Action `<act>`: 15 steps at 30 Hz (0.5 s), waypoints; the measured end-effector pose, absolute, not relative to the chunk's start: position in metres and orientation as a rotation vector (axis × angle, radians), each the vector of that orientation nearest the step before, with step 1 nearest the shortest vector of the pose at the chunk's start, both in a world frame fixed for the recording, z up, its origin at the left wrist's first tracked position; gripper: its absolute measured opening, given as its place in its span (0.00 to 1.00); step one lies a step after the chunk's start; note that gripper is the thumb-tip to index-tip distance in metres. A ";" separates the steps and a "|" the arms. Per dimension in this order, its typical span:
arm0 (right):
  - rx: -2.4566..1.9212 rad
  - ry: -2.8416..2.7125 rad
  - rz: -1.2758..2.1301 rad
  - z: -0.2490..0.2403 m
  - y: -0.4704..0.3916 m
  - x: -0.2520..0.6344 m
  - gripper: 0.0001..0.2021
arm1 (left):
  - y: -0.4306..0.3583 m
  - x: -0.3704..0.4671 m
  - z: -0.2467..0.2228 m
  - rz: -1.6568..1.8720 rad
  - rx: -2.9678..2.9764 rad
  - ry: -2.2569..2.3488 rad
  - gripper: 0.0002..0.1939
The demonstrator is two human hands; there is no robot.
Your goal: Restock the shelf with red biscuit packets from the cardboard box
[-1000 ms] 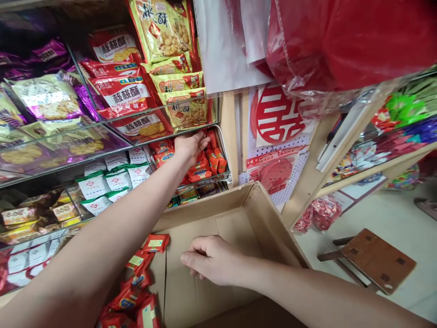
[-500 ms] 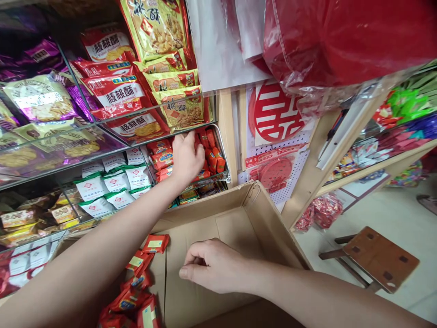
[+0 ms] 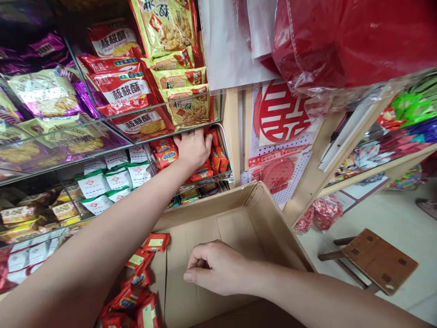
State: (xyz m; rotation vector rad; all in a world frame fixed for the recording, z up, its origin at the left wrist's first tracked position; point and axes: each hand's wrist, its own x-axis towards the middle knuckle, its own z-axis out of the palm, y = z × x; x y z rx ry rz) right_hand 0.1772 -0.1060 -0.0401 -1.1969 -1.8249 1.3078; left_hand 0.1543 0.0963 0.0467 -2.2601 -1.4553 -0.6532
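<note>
Cardboard is filling the nearest part of the view: an open brown cardboard box [image 3: 239, 228] with raised flaps, its bare floor showing a centre seam. The right hand [image 3: 218, 269] is resting inside it on that floor, fingers curled loosely under with the thumb lying along them; whether it is pinching anything, I cannot tell. Just left of it, small red and orange snack packets [image 3: 136, 291] are lying heaped in the box's left part, one of them sitting flat near the back wall.

Beyond the box, the left hand [image 3: 194, 149] is reaching up into a wire-fronted shelf compartment [image 3: 226, 150], palm down and fingers spread over a pile of matching red and orange packets [image 3: 215, 157], pressing on them. Left of that pile, white sachets with green tops [image 3: 112, 180] are sitting in the neighbouring compartment. Above, behind a clear glass shelf edge [image 3: 68, 150], red walnut-cookie bags [image 3: 124, 91], yellow cookie bags [image 3: 177, 77] and purple bags [image 3: 44, 91] are standing stacked.

To the right, a pale wooden upright [image 3: 232, 127] is separating the shelf from a white pegboard carrying a round red paper cutting [image 3: 280, 114]. A bulky red item in clear plastic wrap [image 3: 348, 41] is hanging overhead. On the pale floor [image 3: 392, 218] a low wooden stool [image 3: 375, 259] is standing apart from the box.
</note>
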 end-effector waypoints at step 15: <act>-1.174 -1.915 1.299 -0.035 -0.108 0.179 0.08 | 0.100 0.170 0.050 -0.764 -2.251 -1.596 0.19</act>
